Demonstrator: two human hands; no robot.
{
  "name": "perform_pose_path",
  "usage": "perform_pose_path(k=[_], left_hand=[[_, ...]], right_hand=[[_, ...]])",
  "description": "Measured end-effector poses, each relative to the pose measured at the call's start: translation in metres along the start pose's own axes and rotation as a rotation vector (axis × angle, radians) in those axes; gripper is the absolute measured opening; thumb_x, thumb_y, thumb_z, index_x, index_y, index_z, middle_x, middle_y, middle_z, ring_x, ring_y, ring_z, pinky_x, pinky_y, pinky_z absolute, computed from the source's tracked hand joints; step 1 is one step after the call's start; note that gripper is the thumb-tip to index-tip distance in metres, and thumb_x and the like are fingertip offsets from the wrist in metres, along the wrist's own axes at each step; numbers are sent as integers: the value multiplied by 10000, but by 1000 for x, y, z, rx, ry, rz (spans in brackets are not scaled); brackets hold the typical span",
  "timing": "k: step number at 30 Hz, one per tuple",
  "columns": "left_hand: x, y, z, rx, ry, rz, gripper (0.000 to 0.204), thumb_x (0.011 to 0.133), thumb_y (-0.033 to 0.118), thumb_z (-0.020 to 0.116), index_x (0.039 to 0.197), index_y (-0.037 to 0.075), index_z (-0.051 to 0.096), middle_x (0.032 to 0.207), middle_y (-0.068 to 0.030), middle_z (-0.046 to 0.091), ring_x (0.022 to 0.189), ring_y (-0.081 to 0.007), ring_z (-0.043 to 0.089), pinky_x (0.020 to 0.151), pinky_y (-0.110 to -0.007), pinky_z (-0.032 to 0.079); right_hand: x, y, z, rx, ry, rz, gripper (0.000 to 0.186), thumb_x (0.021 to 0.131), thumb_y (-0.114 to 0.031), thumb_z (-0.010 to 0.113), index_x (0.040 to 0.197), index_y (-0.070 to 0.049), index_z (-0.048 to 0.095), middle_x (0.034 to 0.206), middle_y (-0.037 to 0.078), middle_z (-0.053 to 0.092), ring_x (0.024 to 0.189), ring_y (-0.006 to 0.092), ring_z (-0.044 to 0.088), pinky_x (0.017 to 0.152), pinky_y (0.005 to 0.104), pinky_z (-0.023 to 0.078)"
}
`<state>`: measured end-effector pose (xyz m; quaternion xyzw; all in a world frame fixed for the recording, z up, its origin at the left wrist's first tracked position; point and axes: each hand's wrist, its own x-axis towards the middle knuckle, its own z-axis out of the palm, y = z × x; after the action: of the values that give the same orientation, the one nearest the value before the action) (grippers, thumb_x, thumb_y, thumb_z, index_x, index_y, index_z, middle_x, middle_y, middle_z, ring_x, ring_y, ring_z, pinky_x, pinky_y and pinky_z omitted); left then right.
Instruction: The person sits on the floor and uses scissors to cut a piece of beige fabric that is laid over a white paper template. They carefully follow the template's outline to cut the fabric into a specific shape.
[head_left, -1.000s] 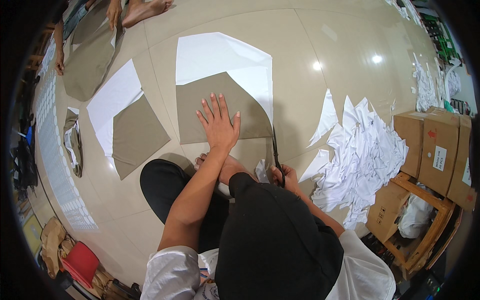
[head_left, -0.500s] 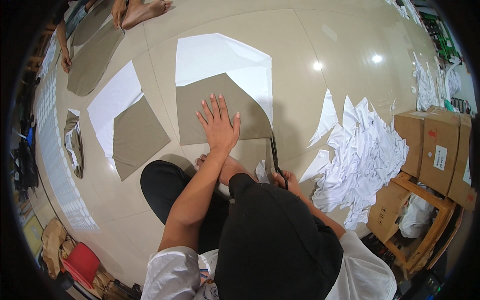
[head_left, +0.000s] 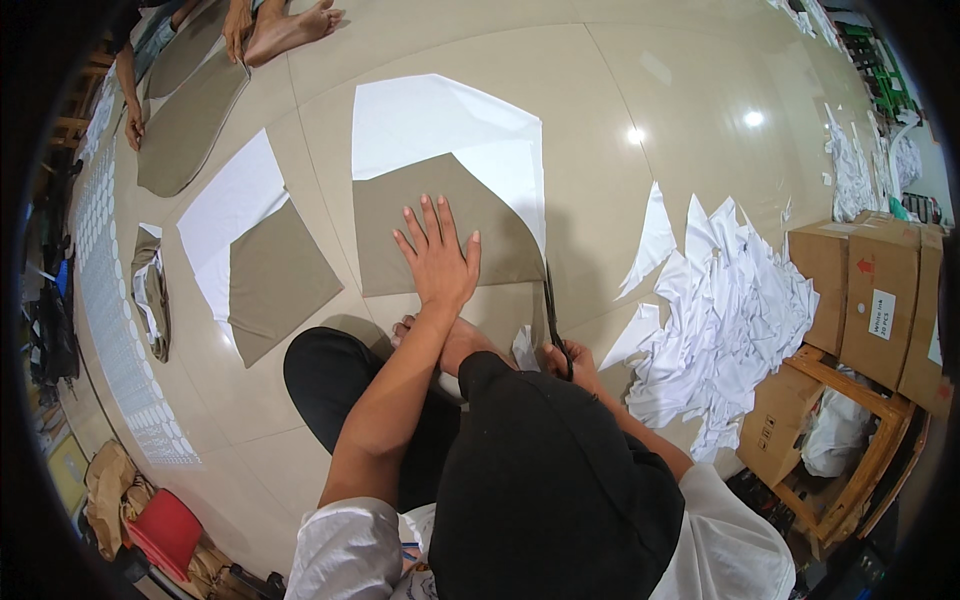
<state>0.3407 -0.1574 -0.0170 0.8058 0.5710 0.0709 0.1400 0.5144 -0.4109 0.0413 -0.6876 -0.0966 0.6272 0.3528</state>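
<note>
Scissors (head_left: 553,318) cut white sheet (head_left: 440,125) near brown boxes (head_left: 880,300).

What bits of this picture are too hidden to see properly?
- Right hand, head view: mostly hidden behind the black head covering; its grip on the scissors cannot be judged.
- White sheet: its middle lies under the tan pattern piece and left hand.
- Another person's foot, top edge: the body is cut off.
- Cardboard boxes: contents unseen.

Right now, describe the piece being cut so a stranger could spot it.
On the tiled floor before the seated person lies white fabric. On it sits a tan pattern piece, pinned by the left hand, scissors at its right edge. The other tan pieces lie untouched.
</note>
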Motion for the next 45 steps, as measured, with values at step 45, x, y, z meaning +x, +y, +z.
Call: perform_pose_path(k=[45], left_hand=[[-1, -1, 2, 6, -1, -2, 847, 1136, 539, 451, 1778, 35, 222, 1853, -243, 145, 1699, -522, 53, 1328, -727, 19]], right_hand=[[9, 3, 5, 32, 85, 4, 388, 980, -357, 880, 893, -77, 627, 689, 7, 639, 532, 105, 570, 504, 285, 433]])
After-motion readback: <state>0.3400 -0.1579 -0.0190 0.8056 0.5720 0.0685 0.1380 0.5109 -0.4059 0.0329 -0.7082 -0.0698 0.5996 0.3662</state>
